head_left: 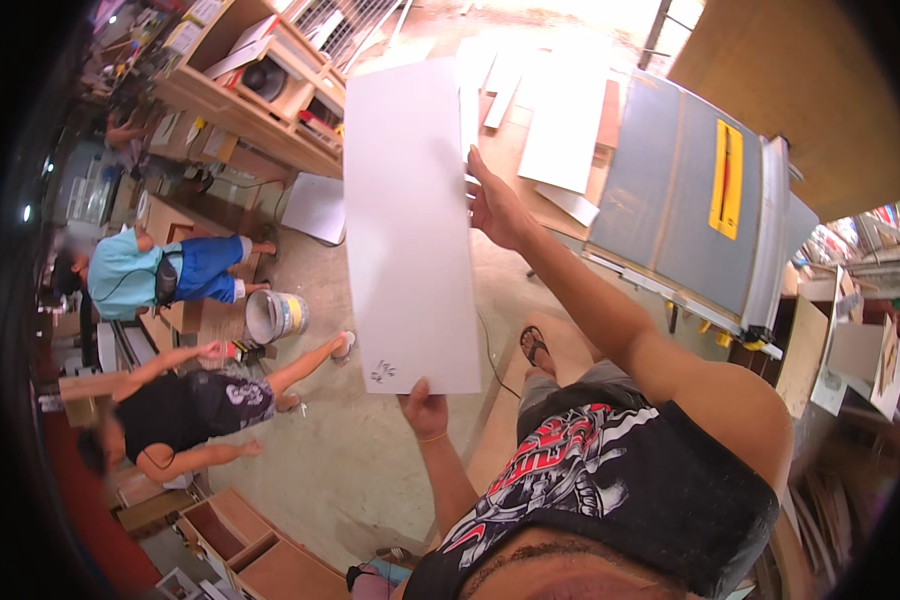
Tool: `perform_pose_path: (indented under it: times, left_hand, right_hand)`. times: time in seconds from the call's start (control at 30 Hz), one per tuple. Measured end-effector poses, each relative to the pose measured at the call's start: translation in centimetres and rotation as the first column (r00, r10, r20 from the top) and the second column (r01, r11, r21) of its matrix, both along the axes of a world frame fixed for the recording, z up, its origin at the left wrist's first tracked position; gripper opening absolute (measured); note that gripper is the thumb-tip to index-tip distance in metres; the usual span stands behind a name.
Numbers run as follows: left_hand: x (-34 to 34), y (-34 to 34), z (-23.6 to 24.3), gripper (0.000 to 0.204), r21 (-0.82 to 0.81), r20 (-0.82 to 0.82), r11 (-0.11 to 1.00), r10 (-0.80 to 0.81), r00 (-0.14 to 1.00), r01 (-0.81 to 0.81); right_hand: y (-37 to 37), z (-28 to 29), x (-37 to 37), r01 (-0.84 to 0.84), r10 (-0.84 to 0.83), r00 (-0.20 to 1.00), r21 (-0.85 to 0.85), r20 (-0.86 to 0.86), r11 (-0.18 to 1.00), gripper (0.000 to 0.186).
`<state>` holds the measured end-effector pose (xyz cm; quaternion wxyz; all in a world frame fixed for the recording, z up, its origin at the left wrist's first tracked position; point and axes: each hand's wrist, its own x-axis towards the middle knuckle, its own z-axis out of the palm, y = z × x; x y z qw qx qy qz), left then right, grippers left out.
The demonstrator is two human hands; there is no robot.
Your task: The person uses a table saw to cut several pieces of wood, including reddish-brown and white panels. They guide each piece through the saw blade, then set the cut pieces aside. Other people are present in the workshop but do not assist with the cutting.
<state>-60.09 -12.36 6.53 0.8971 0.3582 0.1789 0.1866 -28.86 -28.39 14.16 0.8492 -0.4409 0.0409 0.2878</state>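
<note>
A long white board [407, 230] is held up before me, its broad face toward me and a few handwritten marks near its lower edge. My left hand [426, 412] grips that lower edge, thumb on the face, with the other fingers hidden behind. Farther up, my right hand [497, 208] holds the right edge; its thumb points upward and some fingertips are hidden by the board. Beyond the right hand, several white boards [562, 130] lie on a work surface.
A table saw [660, 190] with a yellow insert [727, 180] stands on the right. To the left are a bucket [275, 316], a person in a teal shirt [125, 275] and another in a black top [175, 410]. Wooden cabinets [260, 550] stand at lower left; my sandalled foot [535, 345] shows below.
</note>
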Motion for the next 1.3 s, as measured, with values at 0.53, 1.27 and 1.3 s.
perform_pose_path:
  times: [0.53, 1.27, 1.3]
  left_hand:
    - [-2.2, -22.7, -4.5, 0.065, 0.466, -0.489, 0.431, -0.602, 0.631, 0.773]
    - [-6.7, -24.2, -8.6, 0.050, 0.659, -0.348, 0.414, -0.572, 0.743, 0.628]
    - [-6.0, -24.3, -9.4, 0.050, 0.558, -0.318, 0.494, -0.615, 0.722, 0.667]
  right_hand:
    - [-37.2, -4.9, -16.3, 0.683, -0.655, 0.730, -0.211, 0.192, 0.699, 0.050]
    - [-32.9, 2.4, -30.1, 0.792, -0.675, 0.610, -0.339, 0.415, 0.508, 0.037]
    - [-30.9, 3.6, -30.5, 0.797, -0.626, 0.601, -0.317, 0.498, 0.513, 0.039]
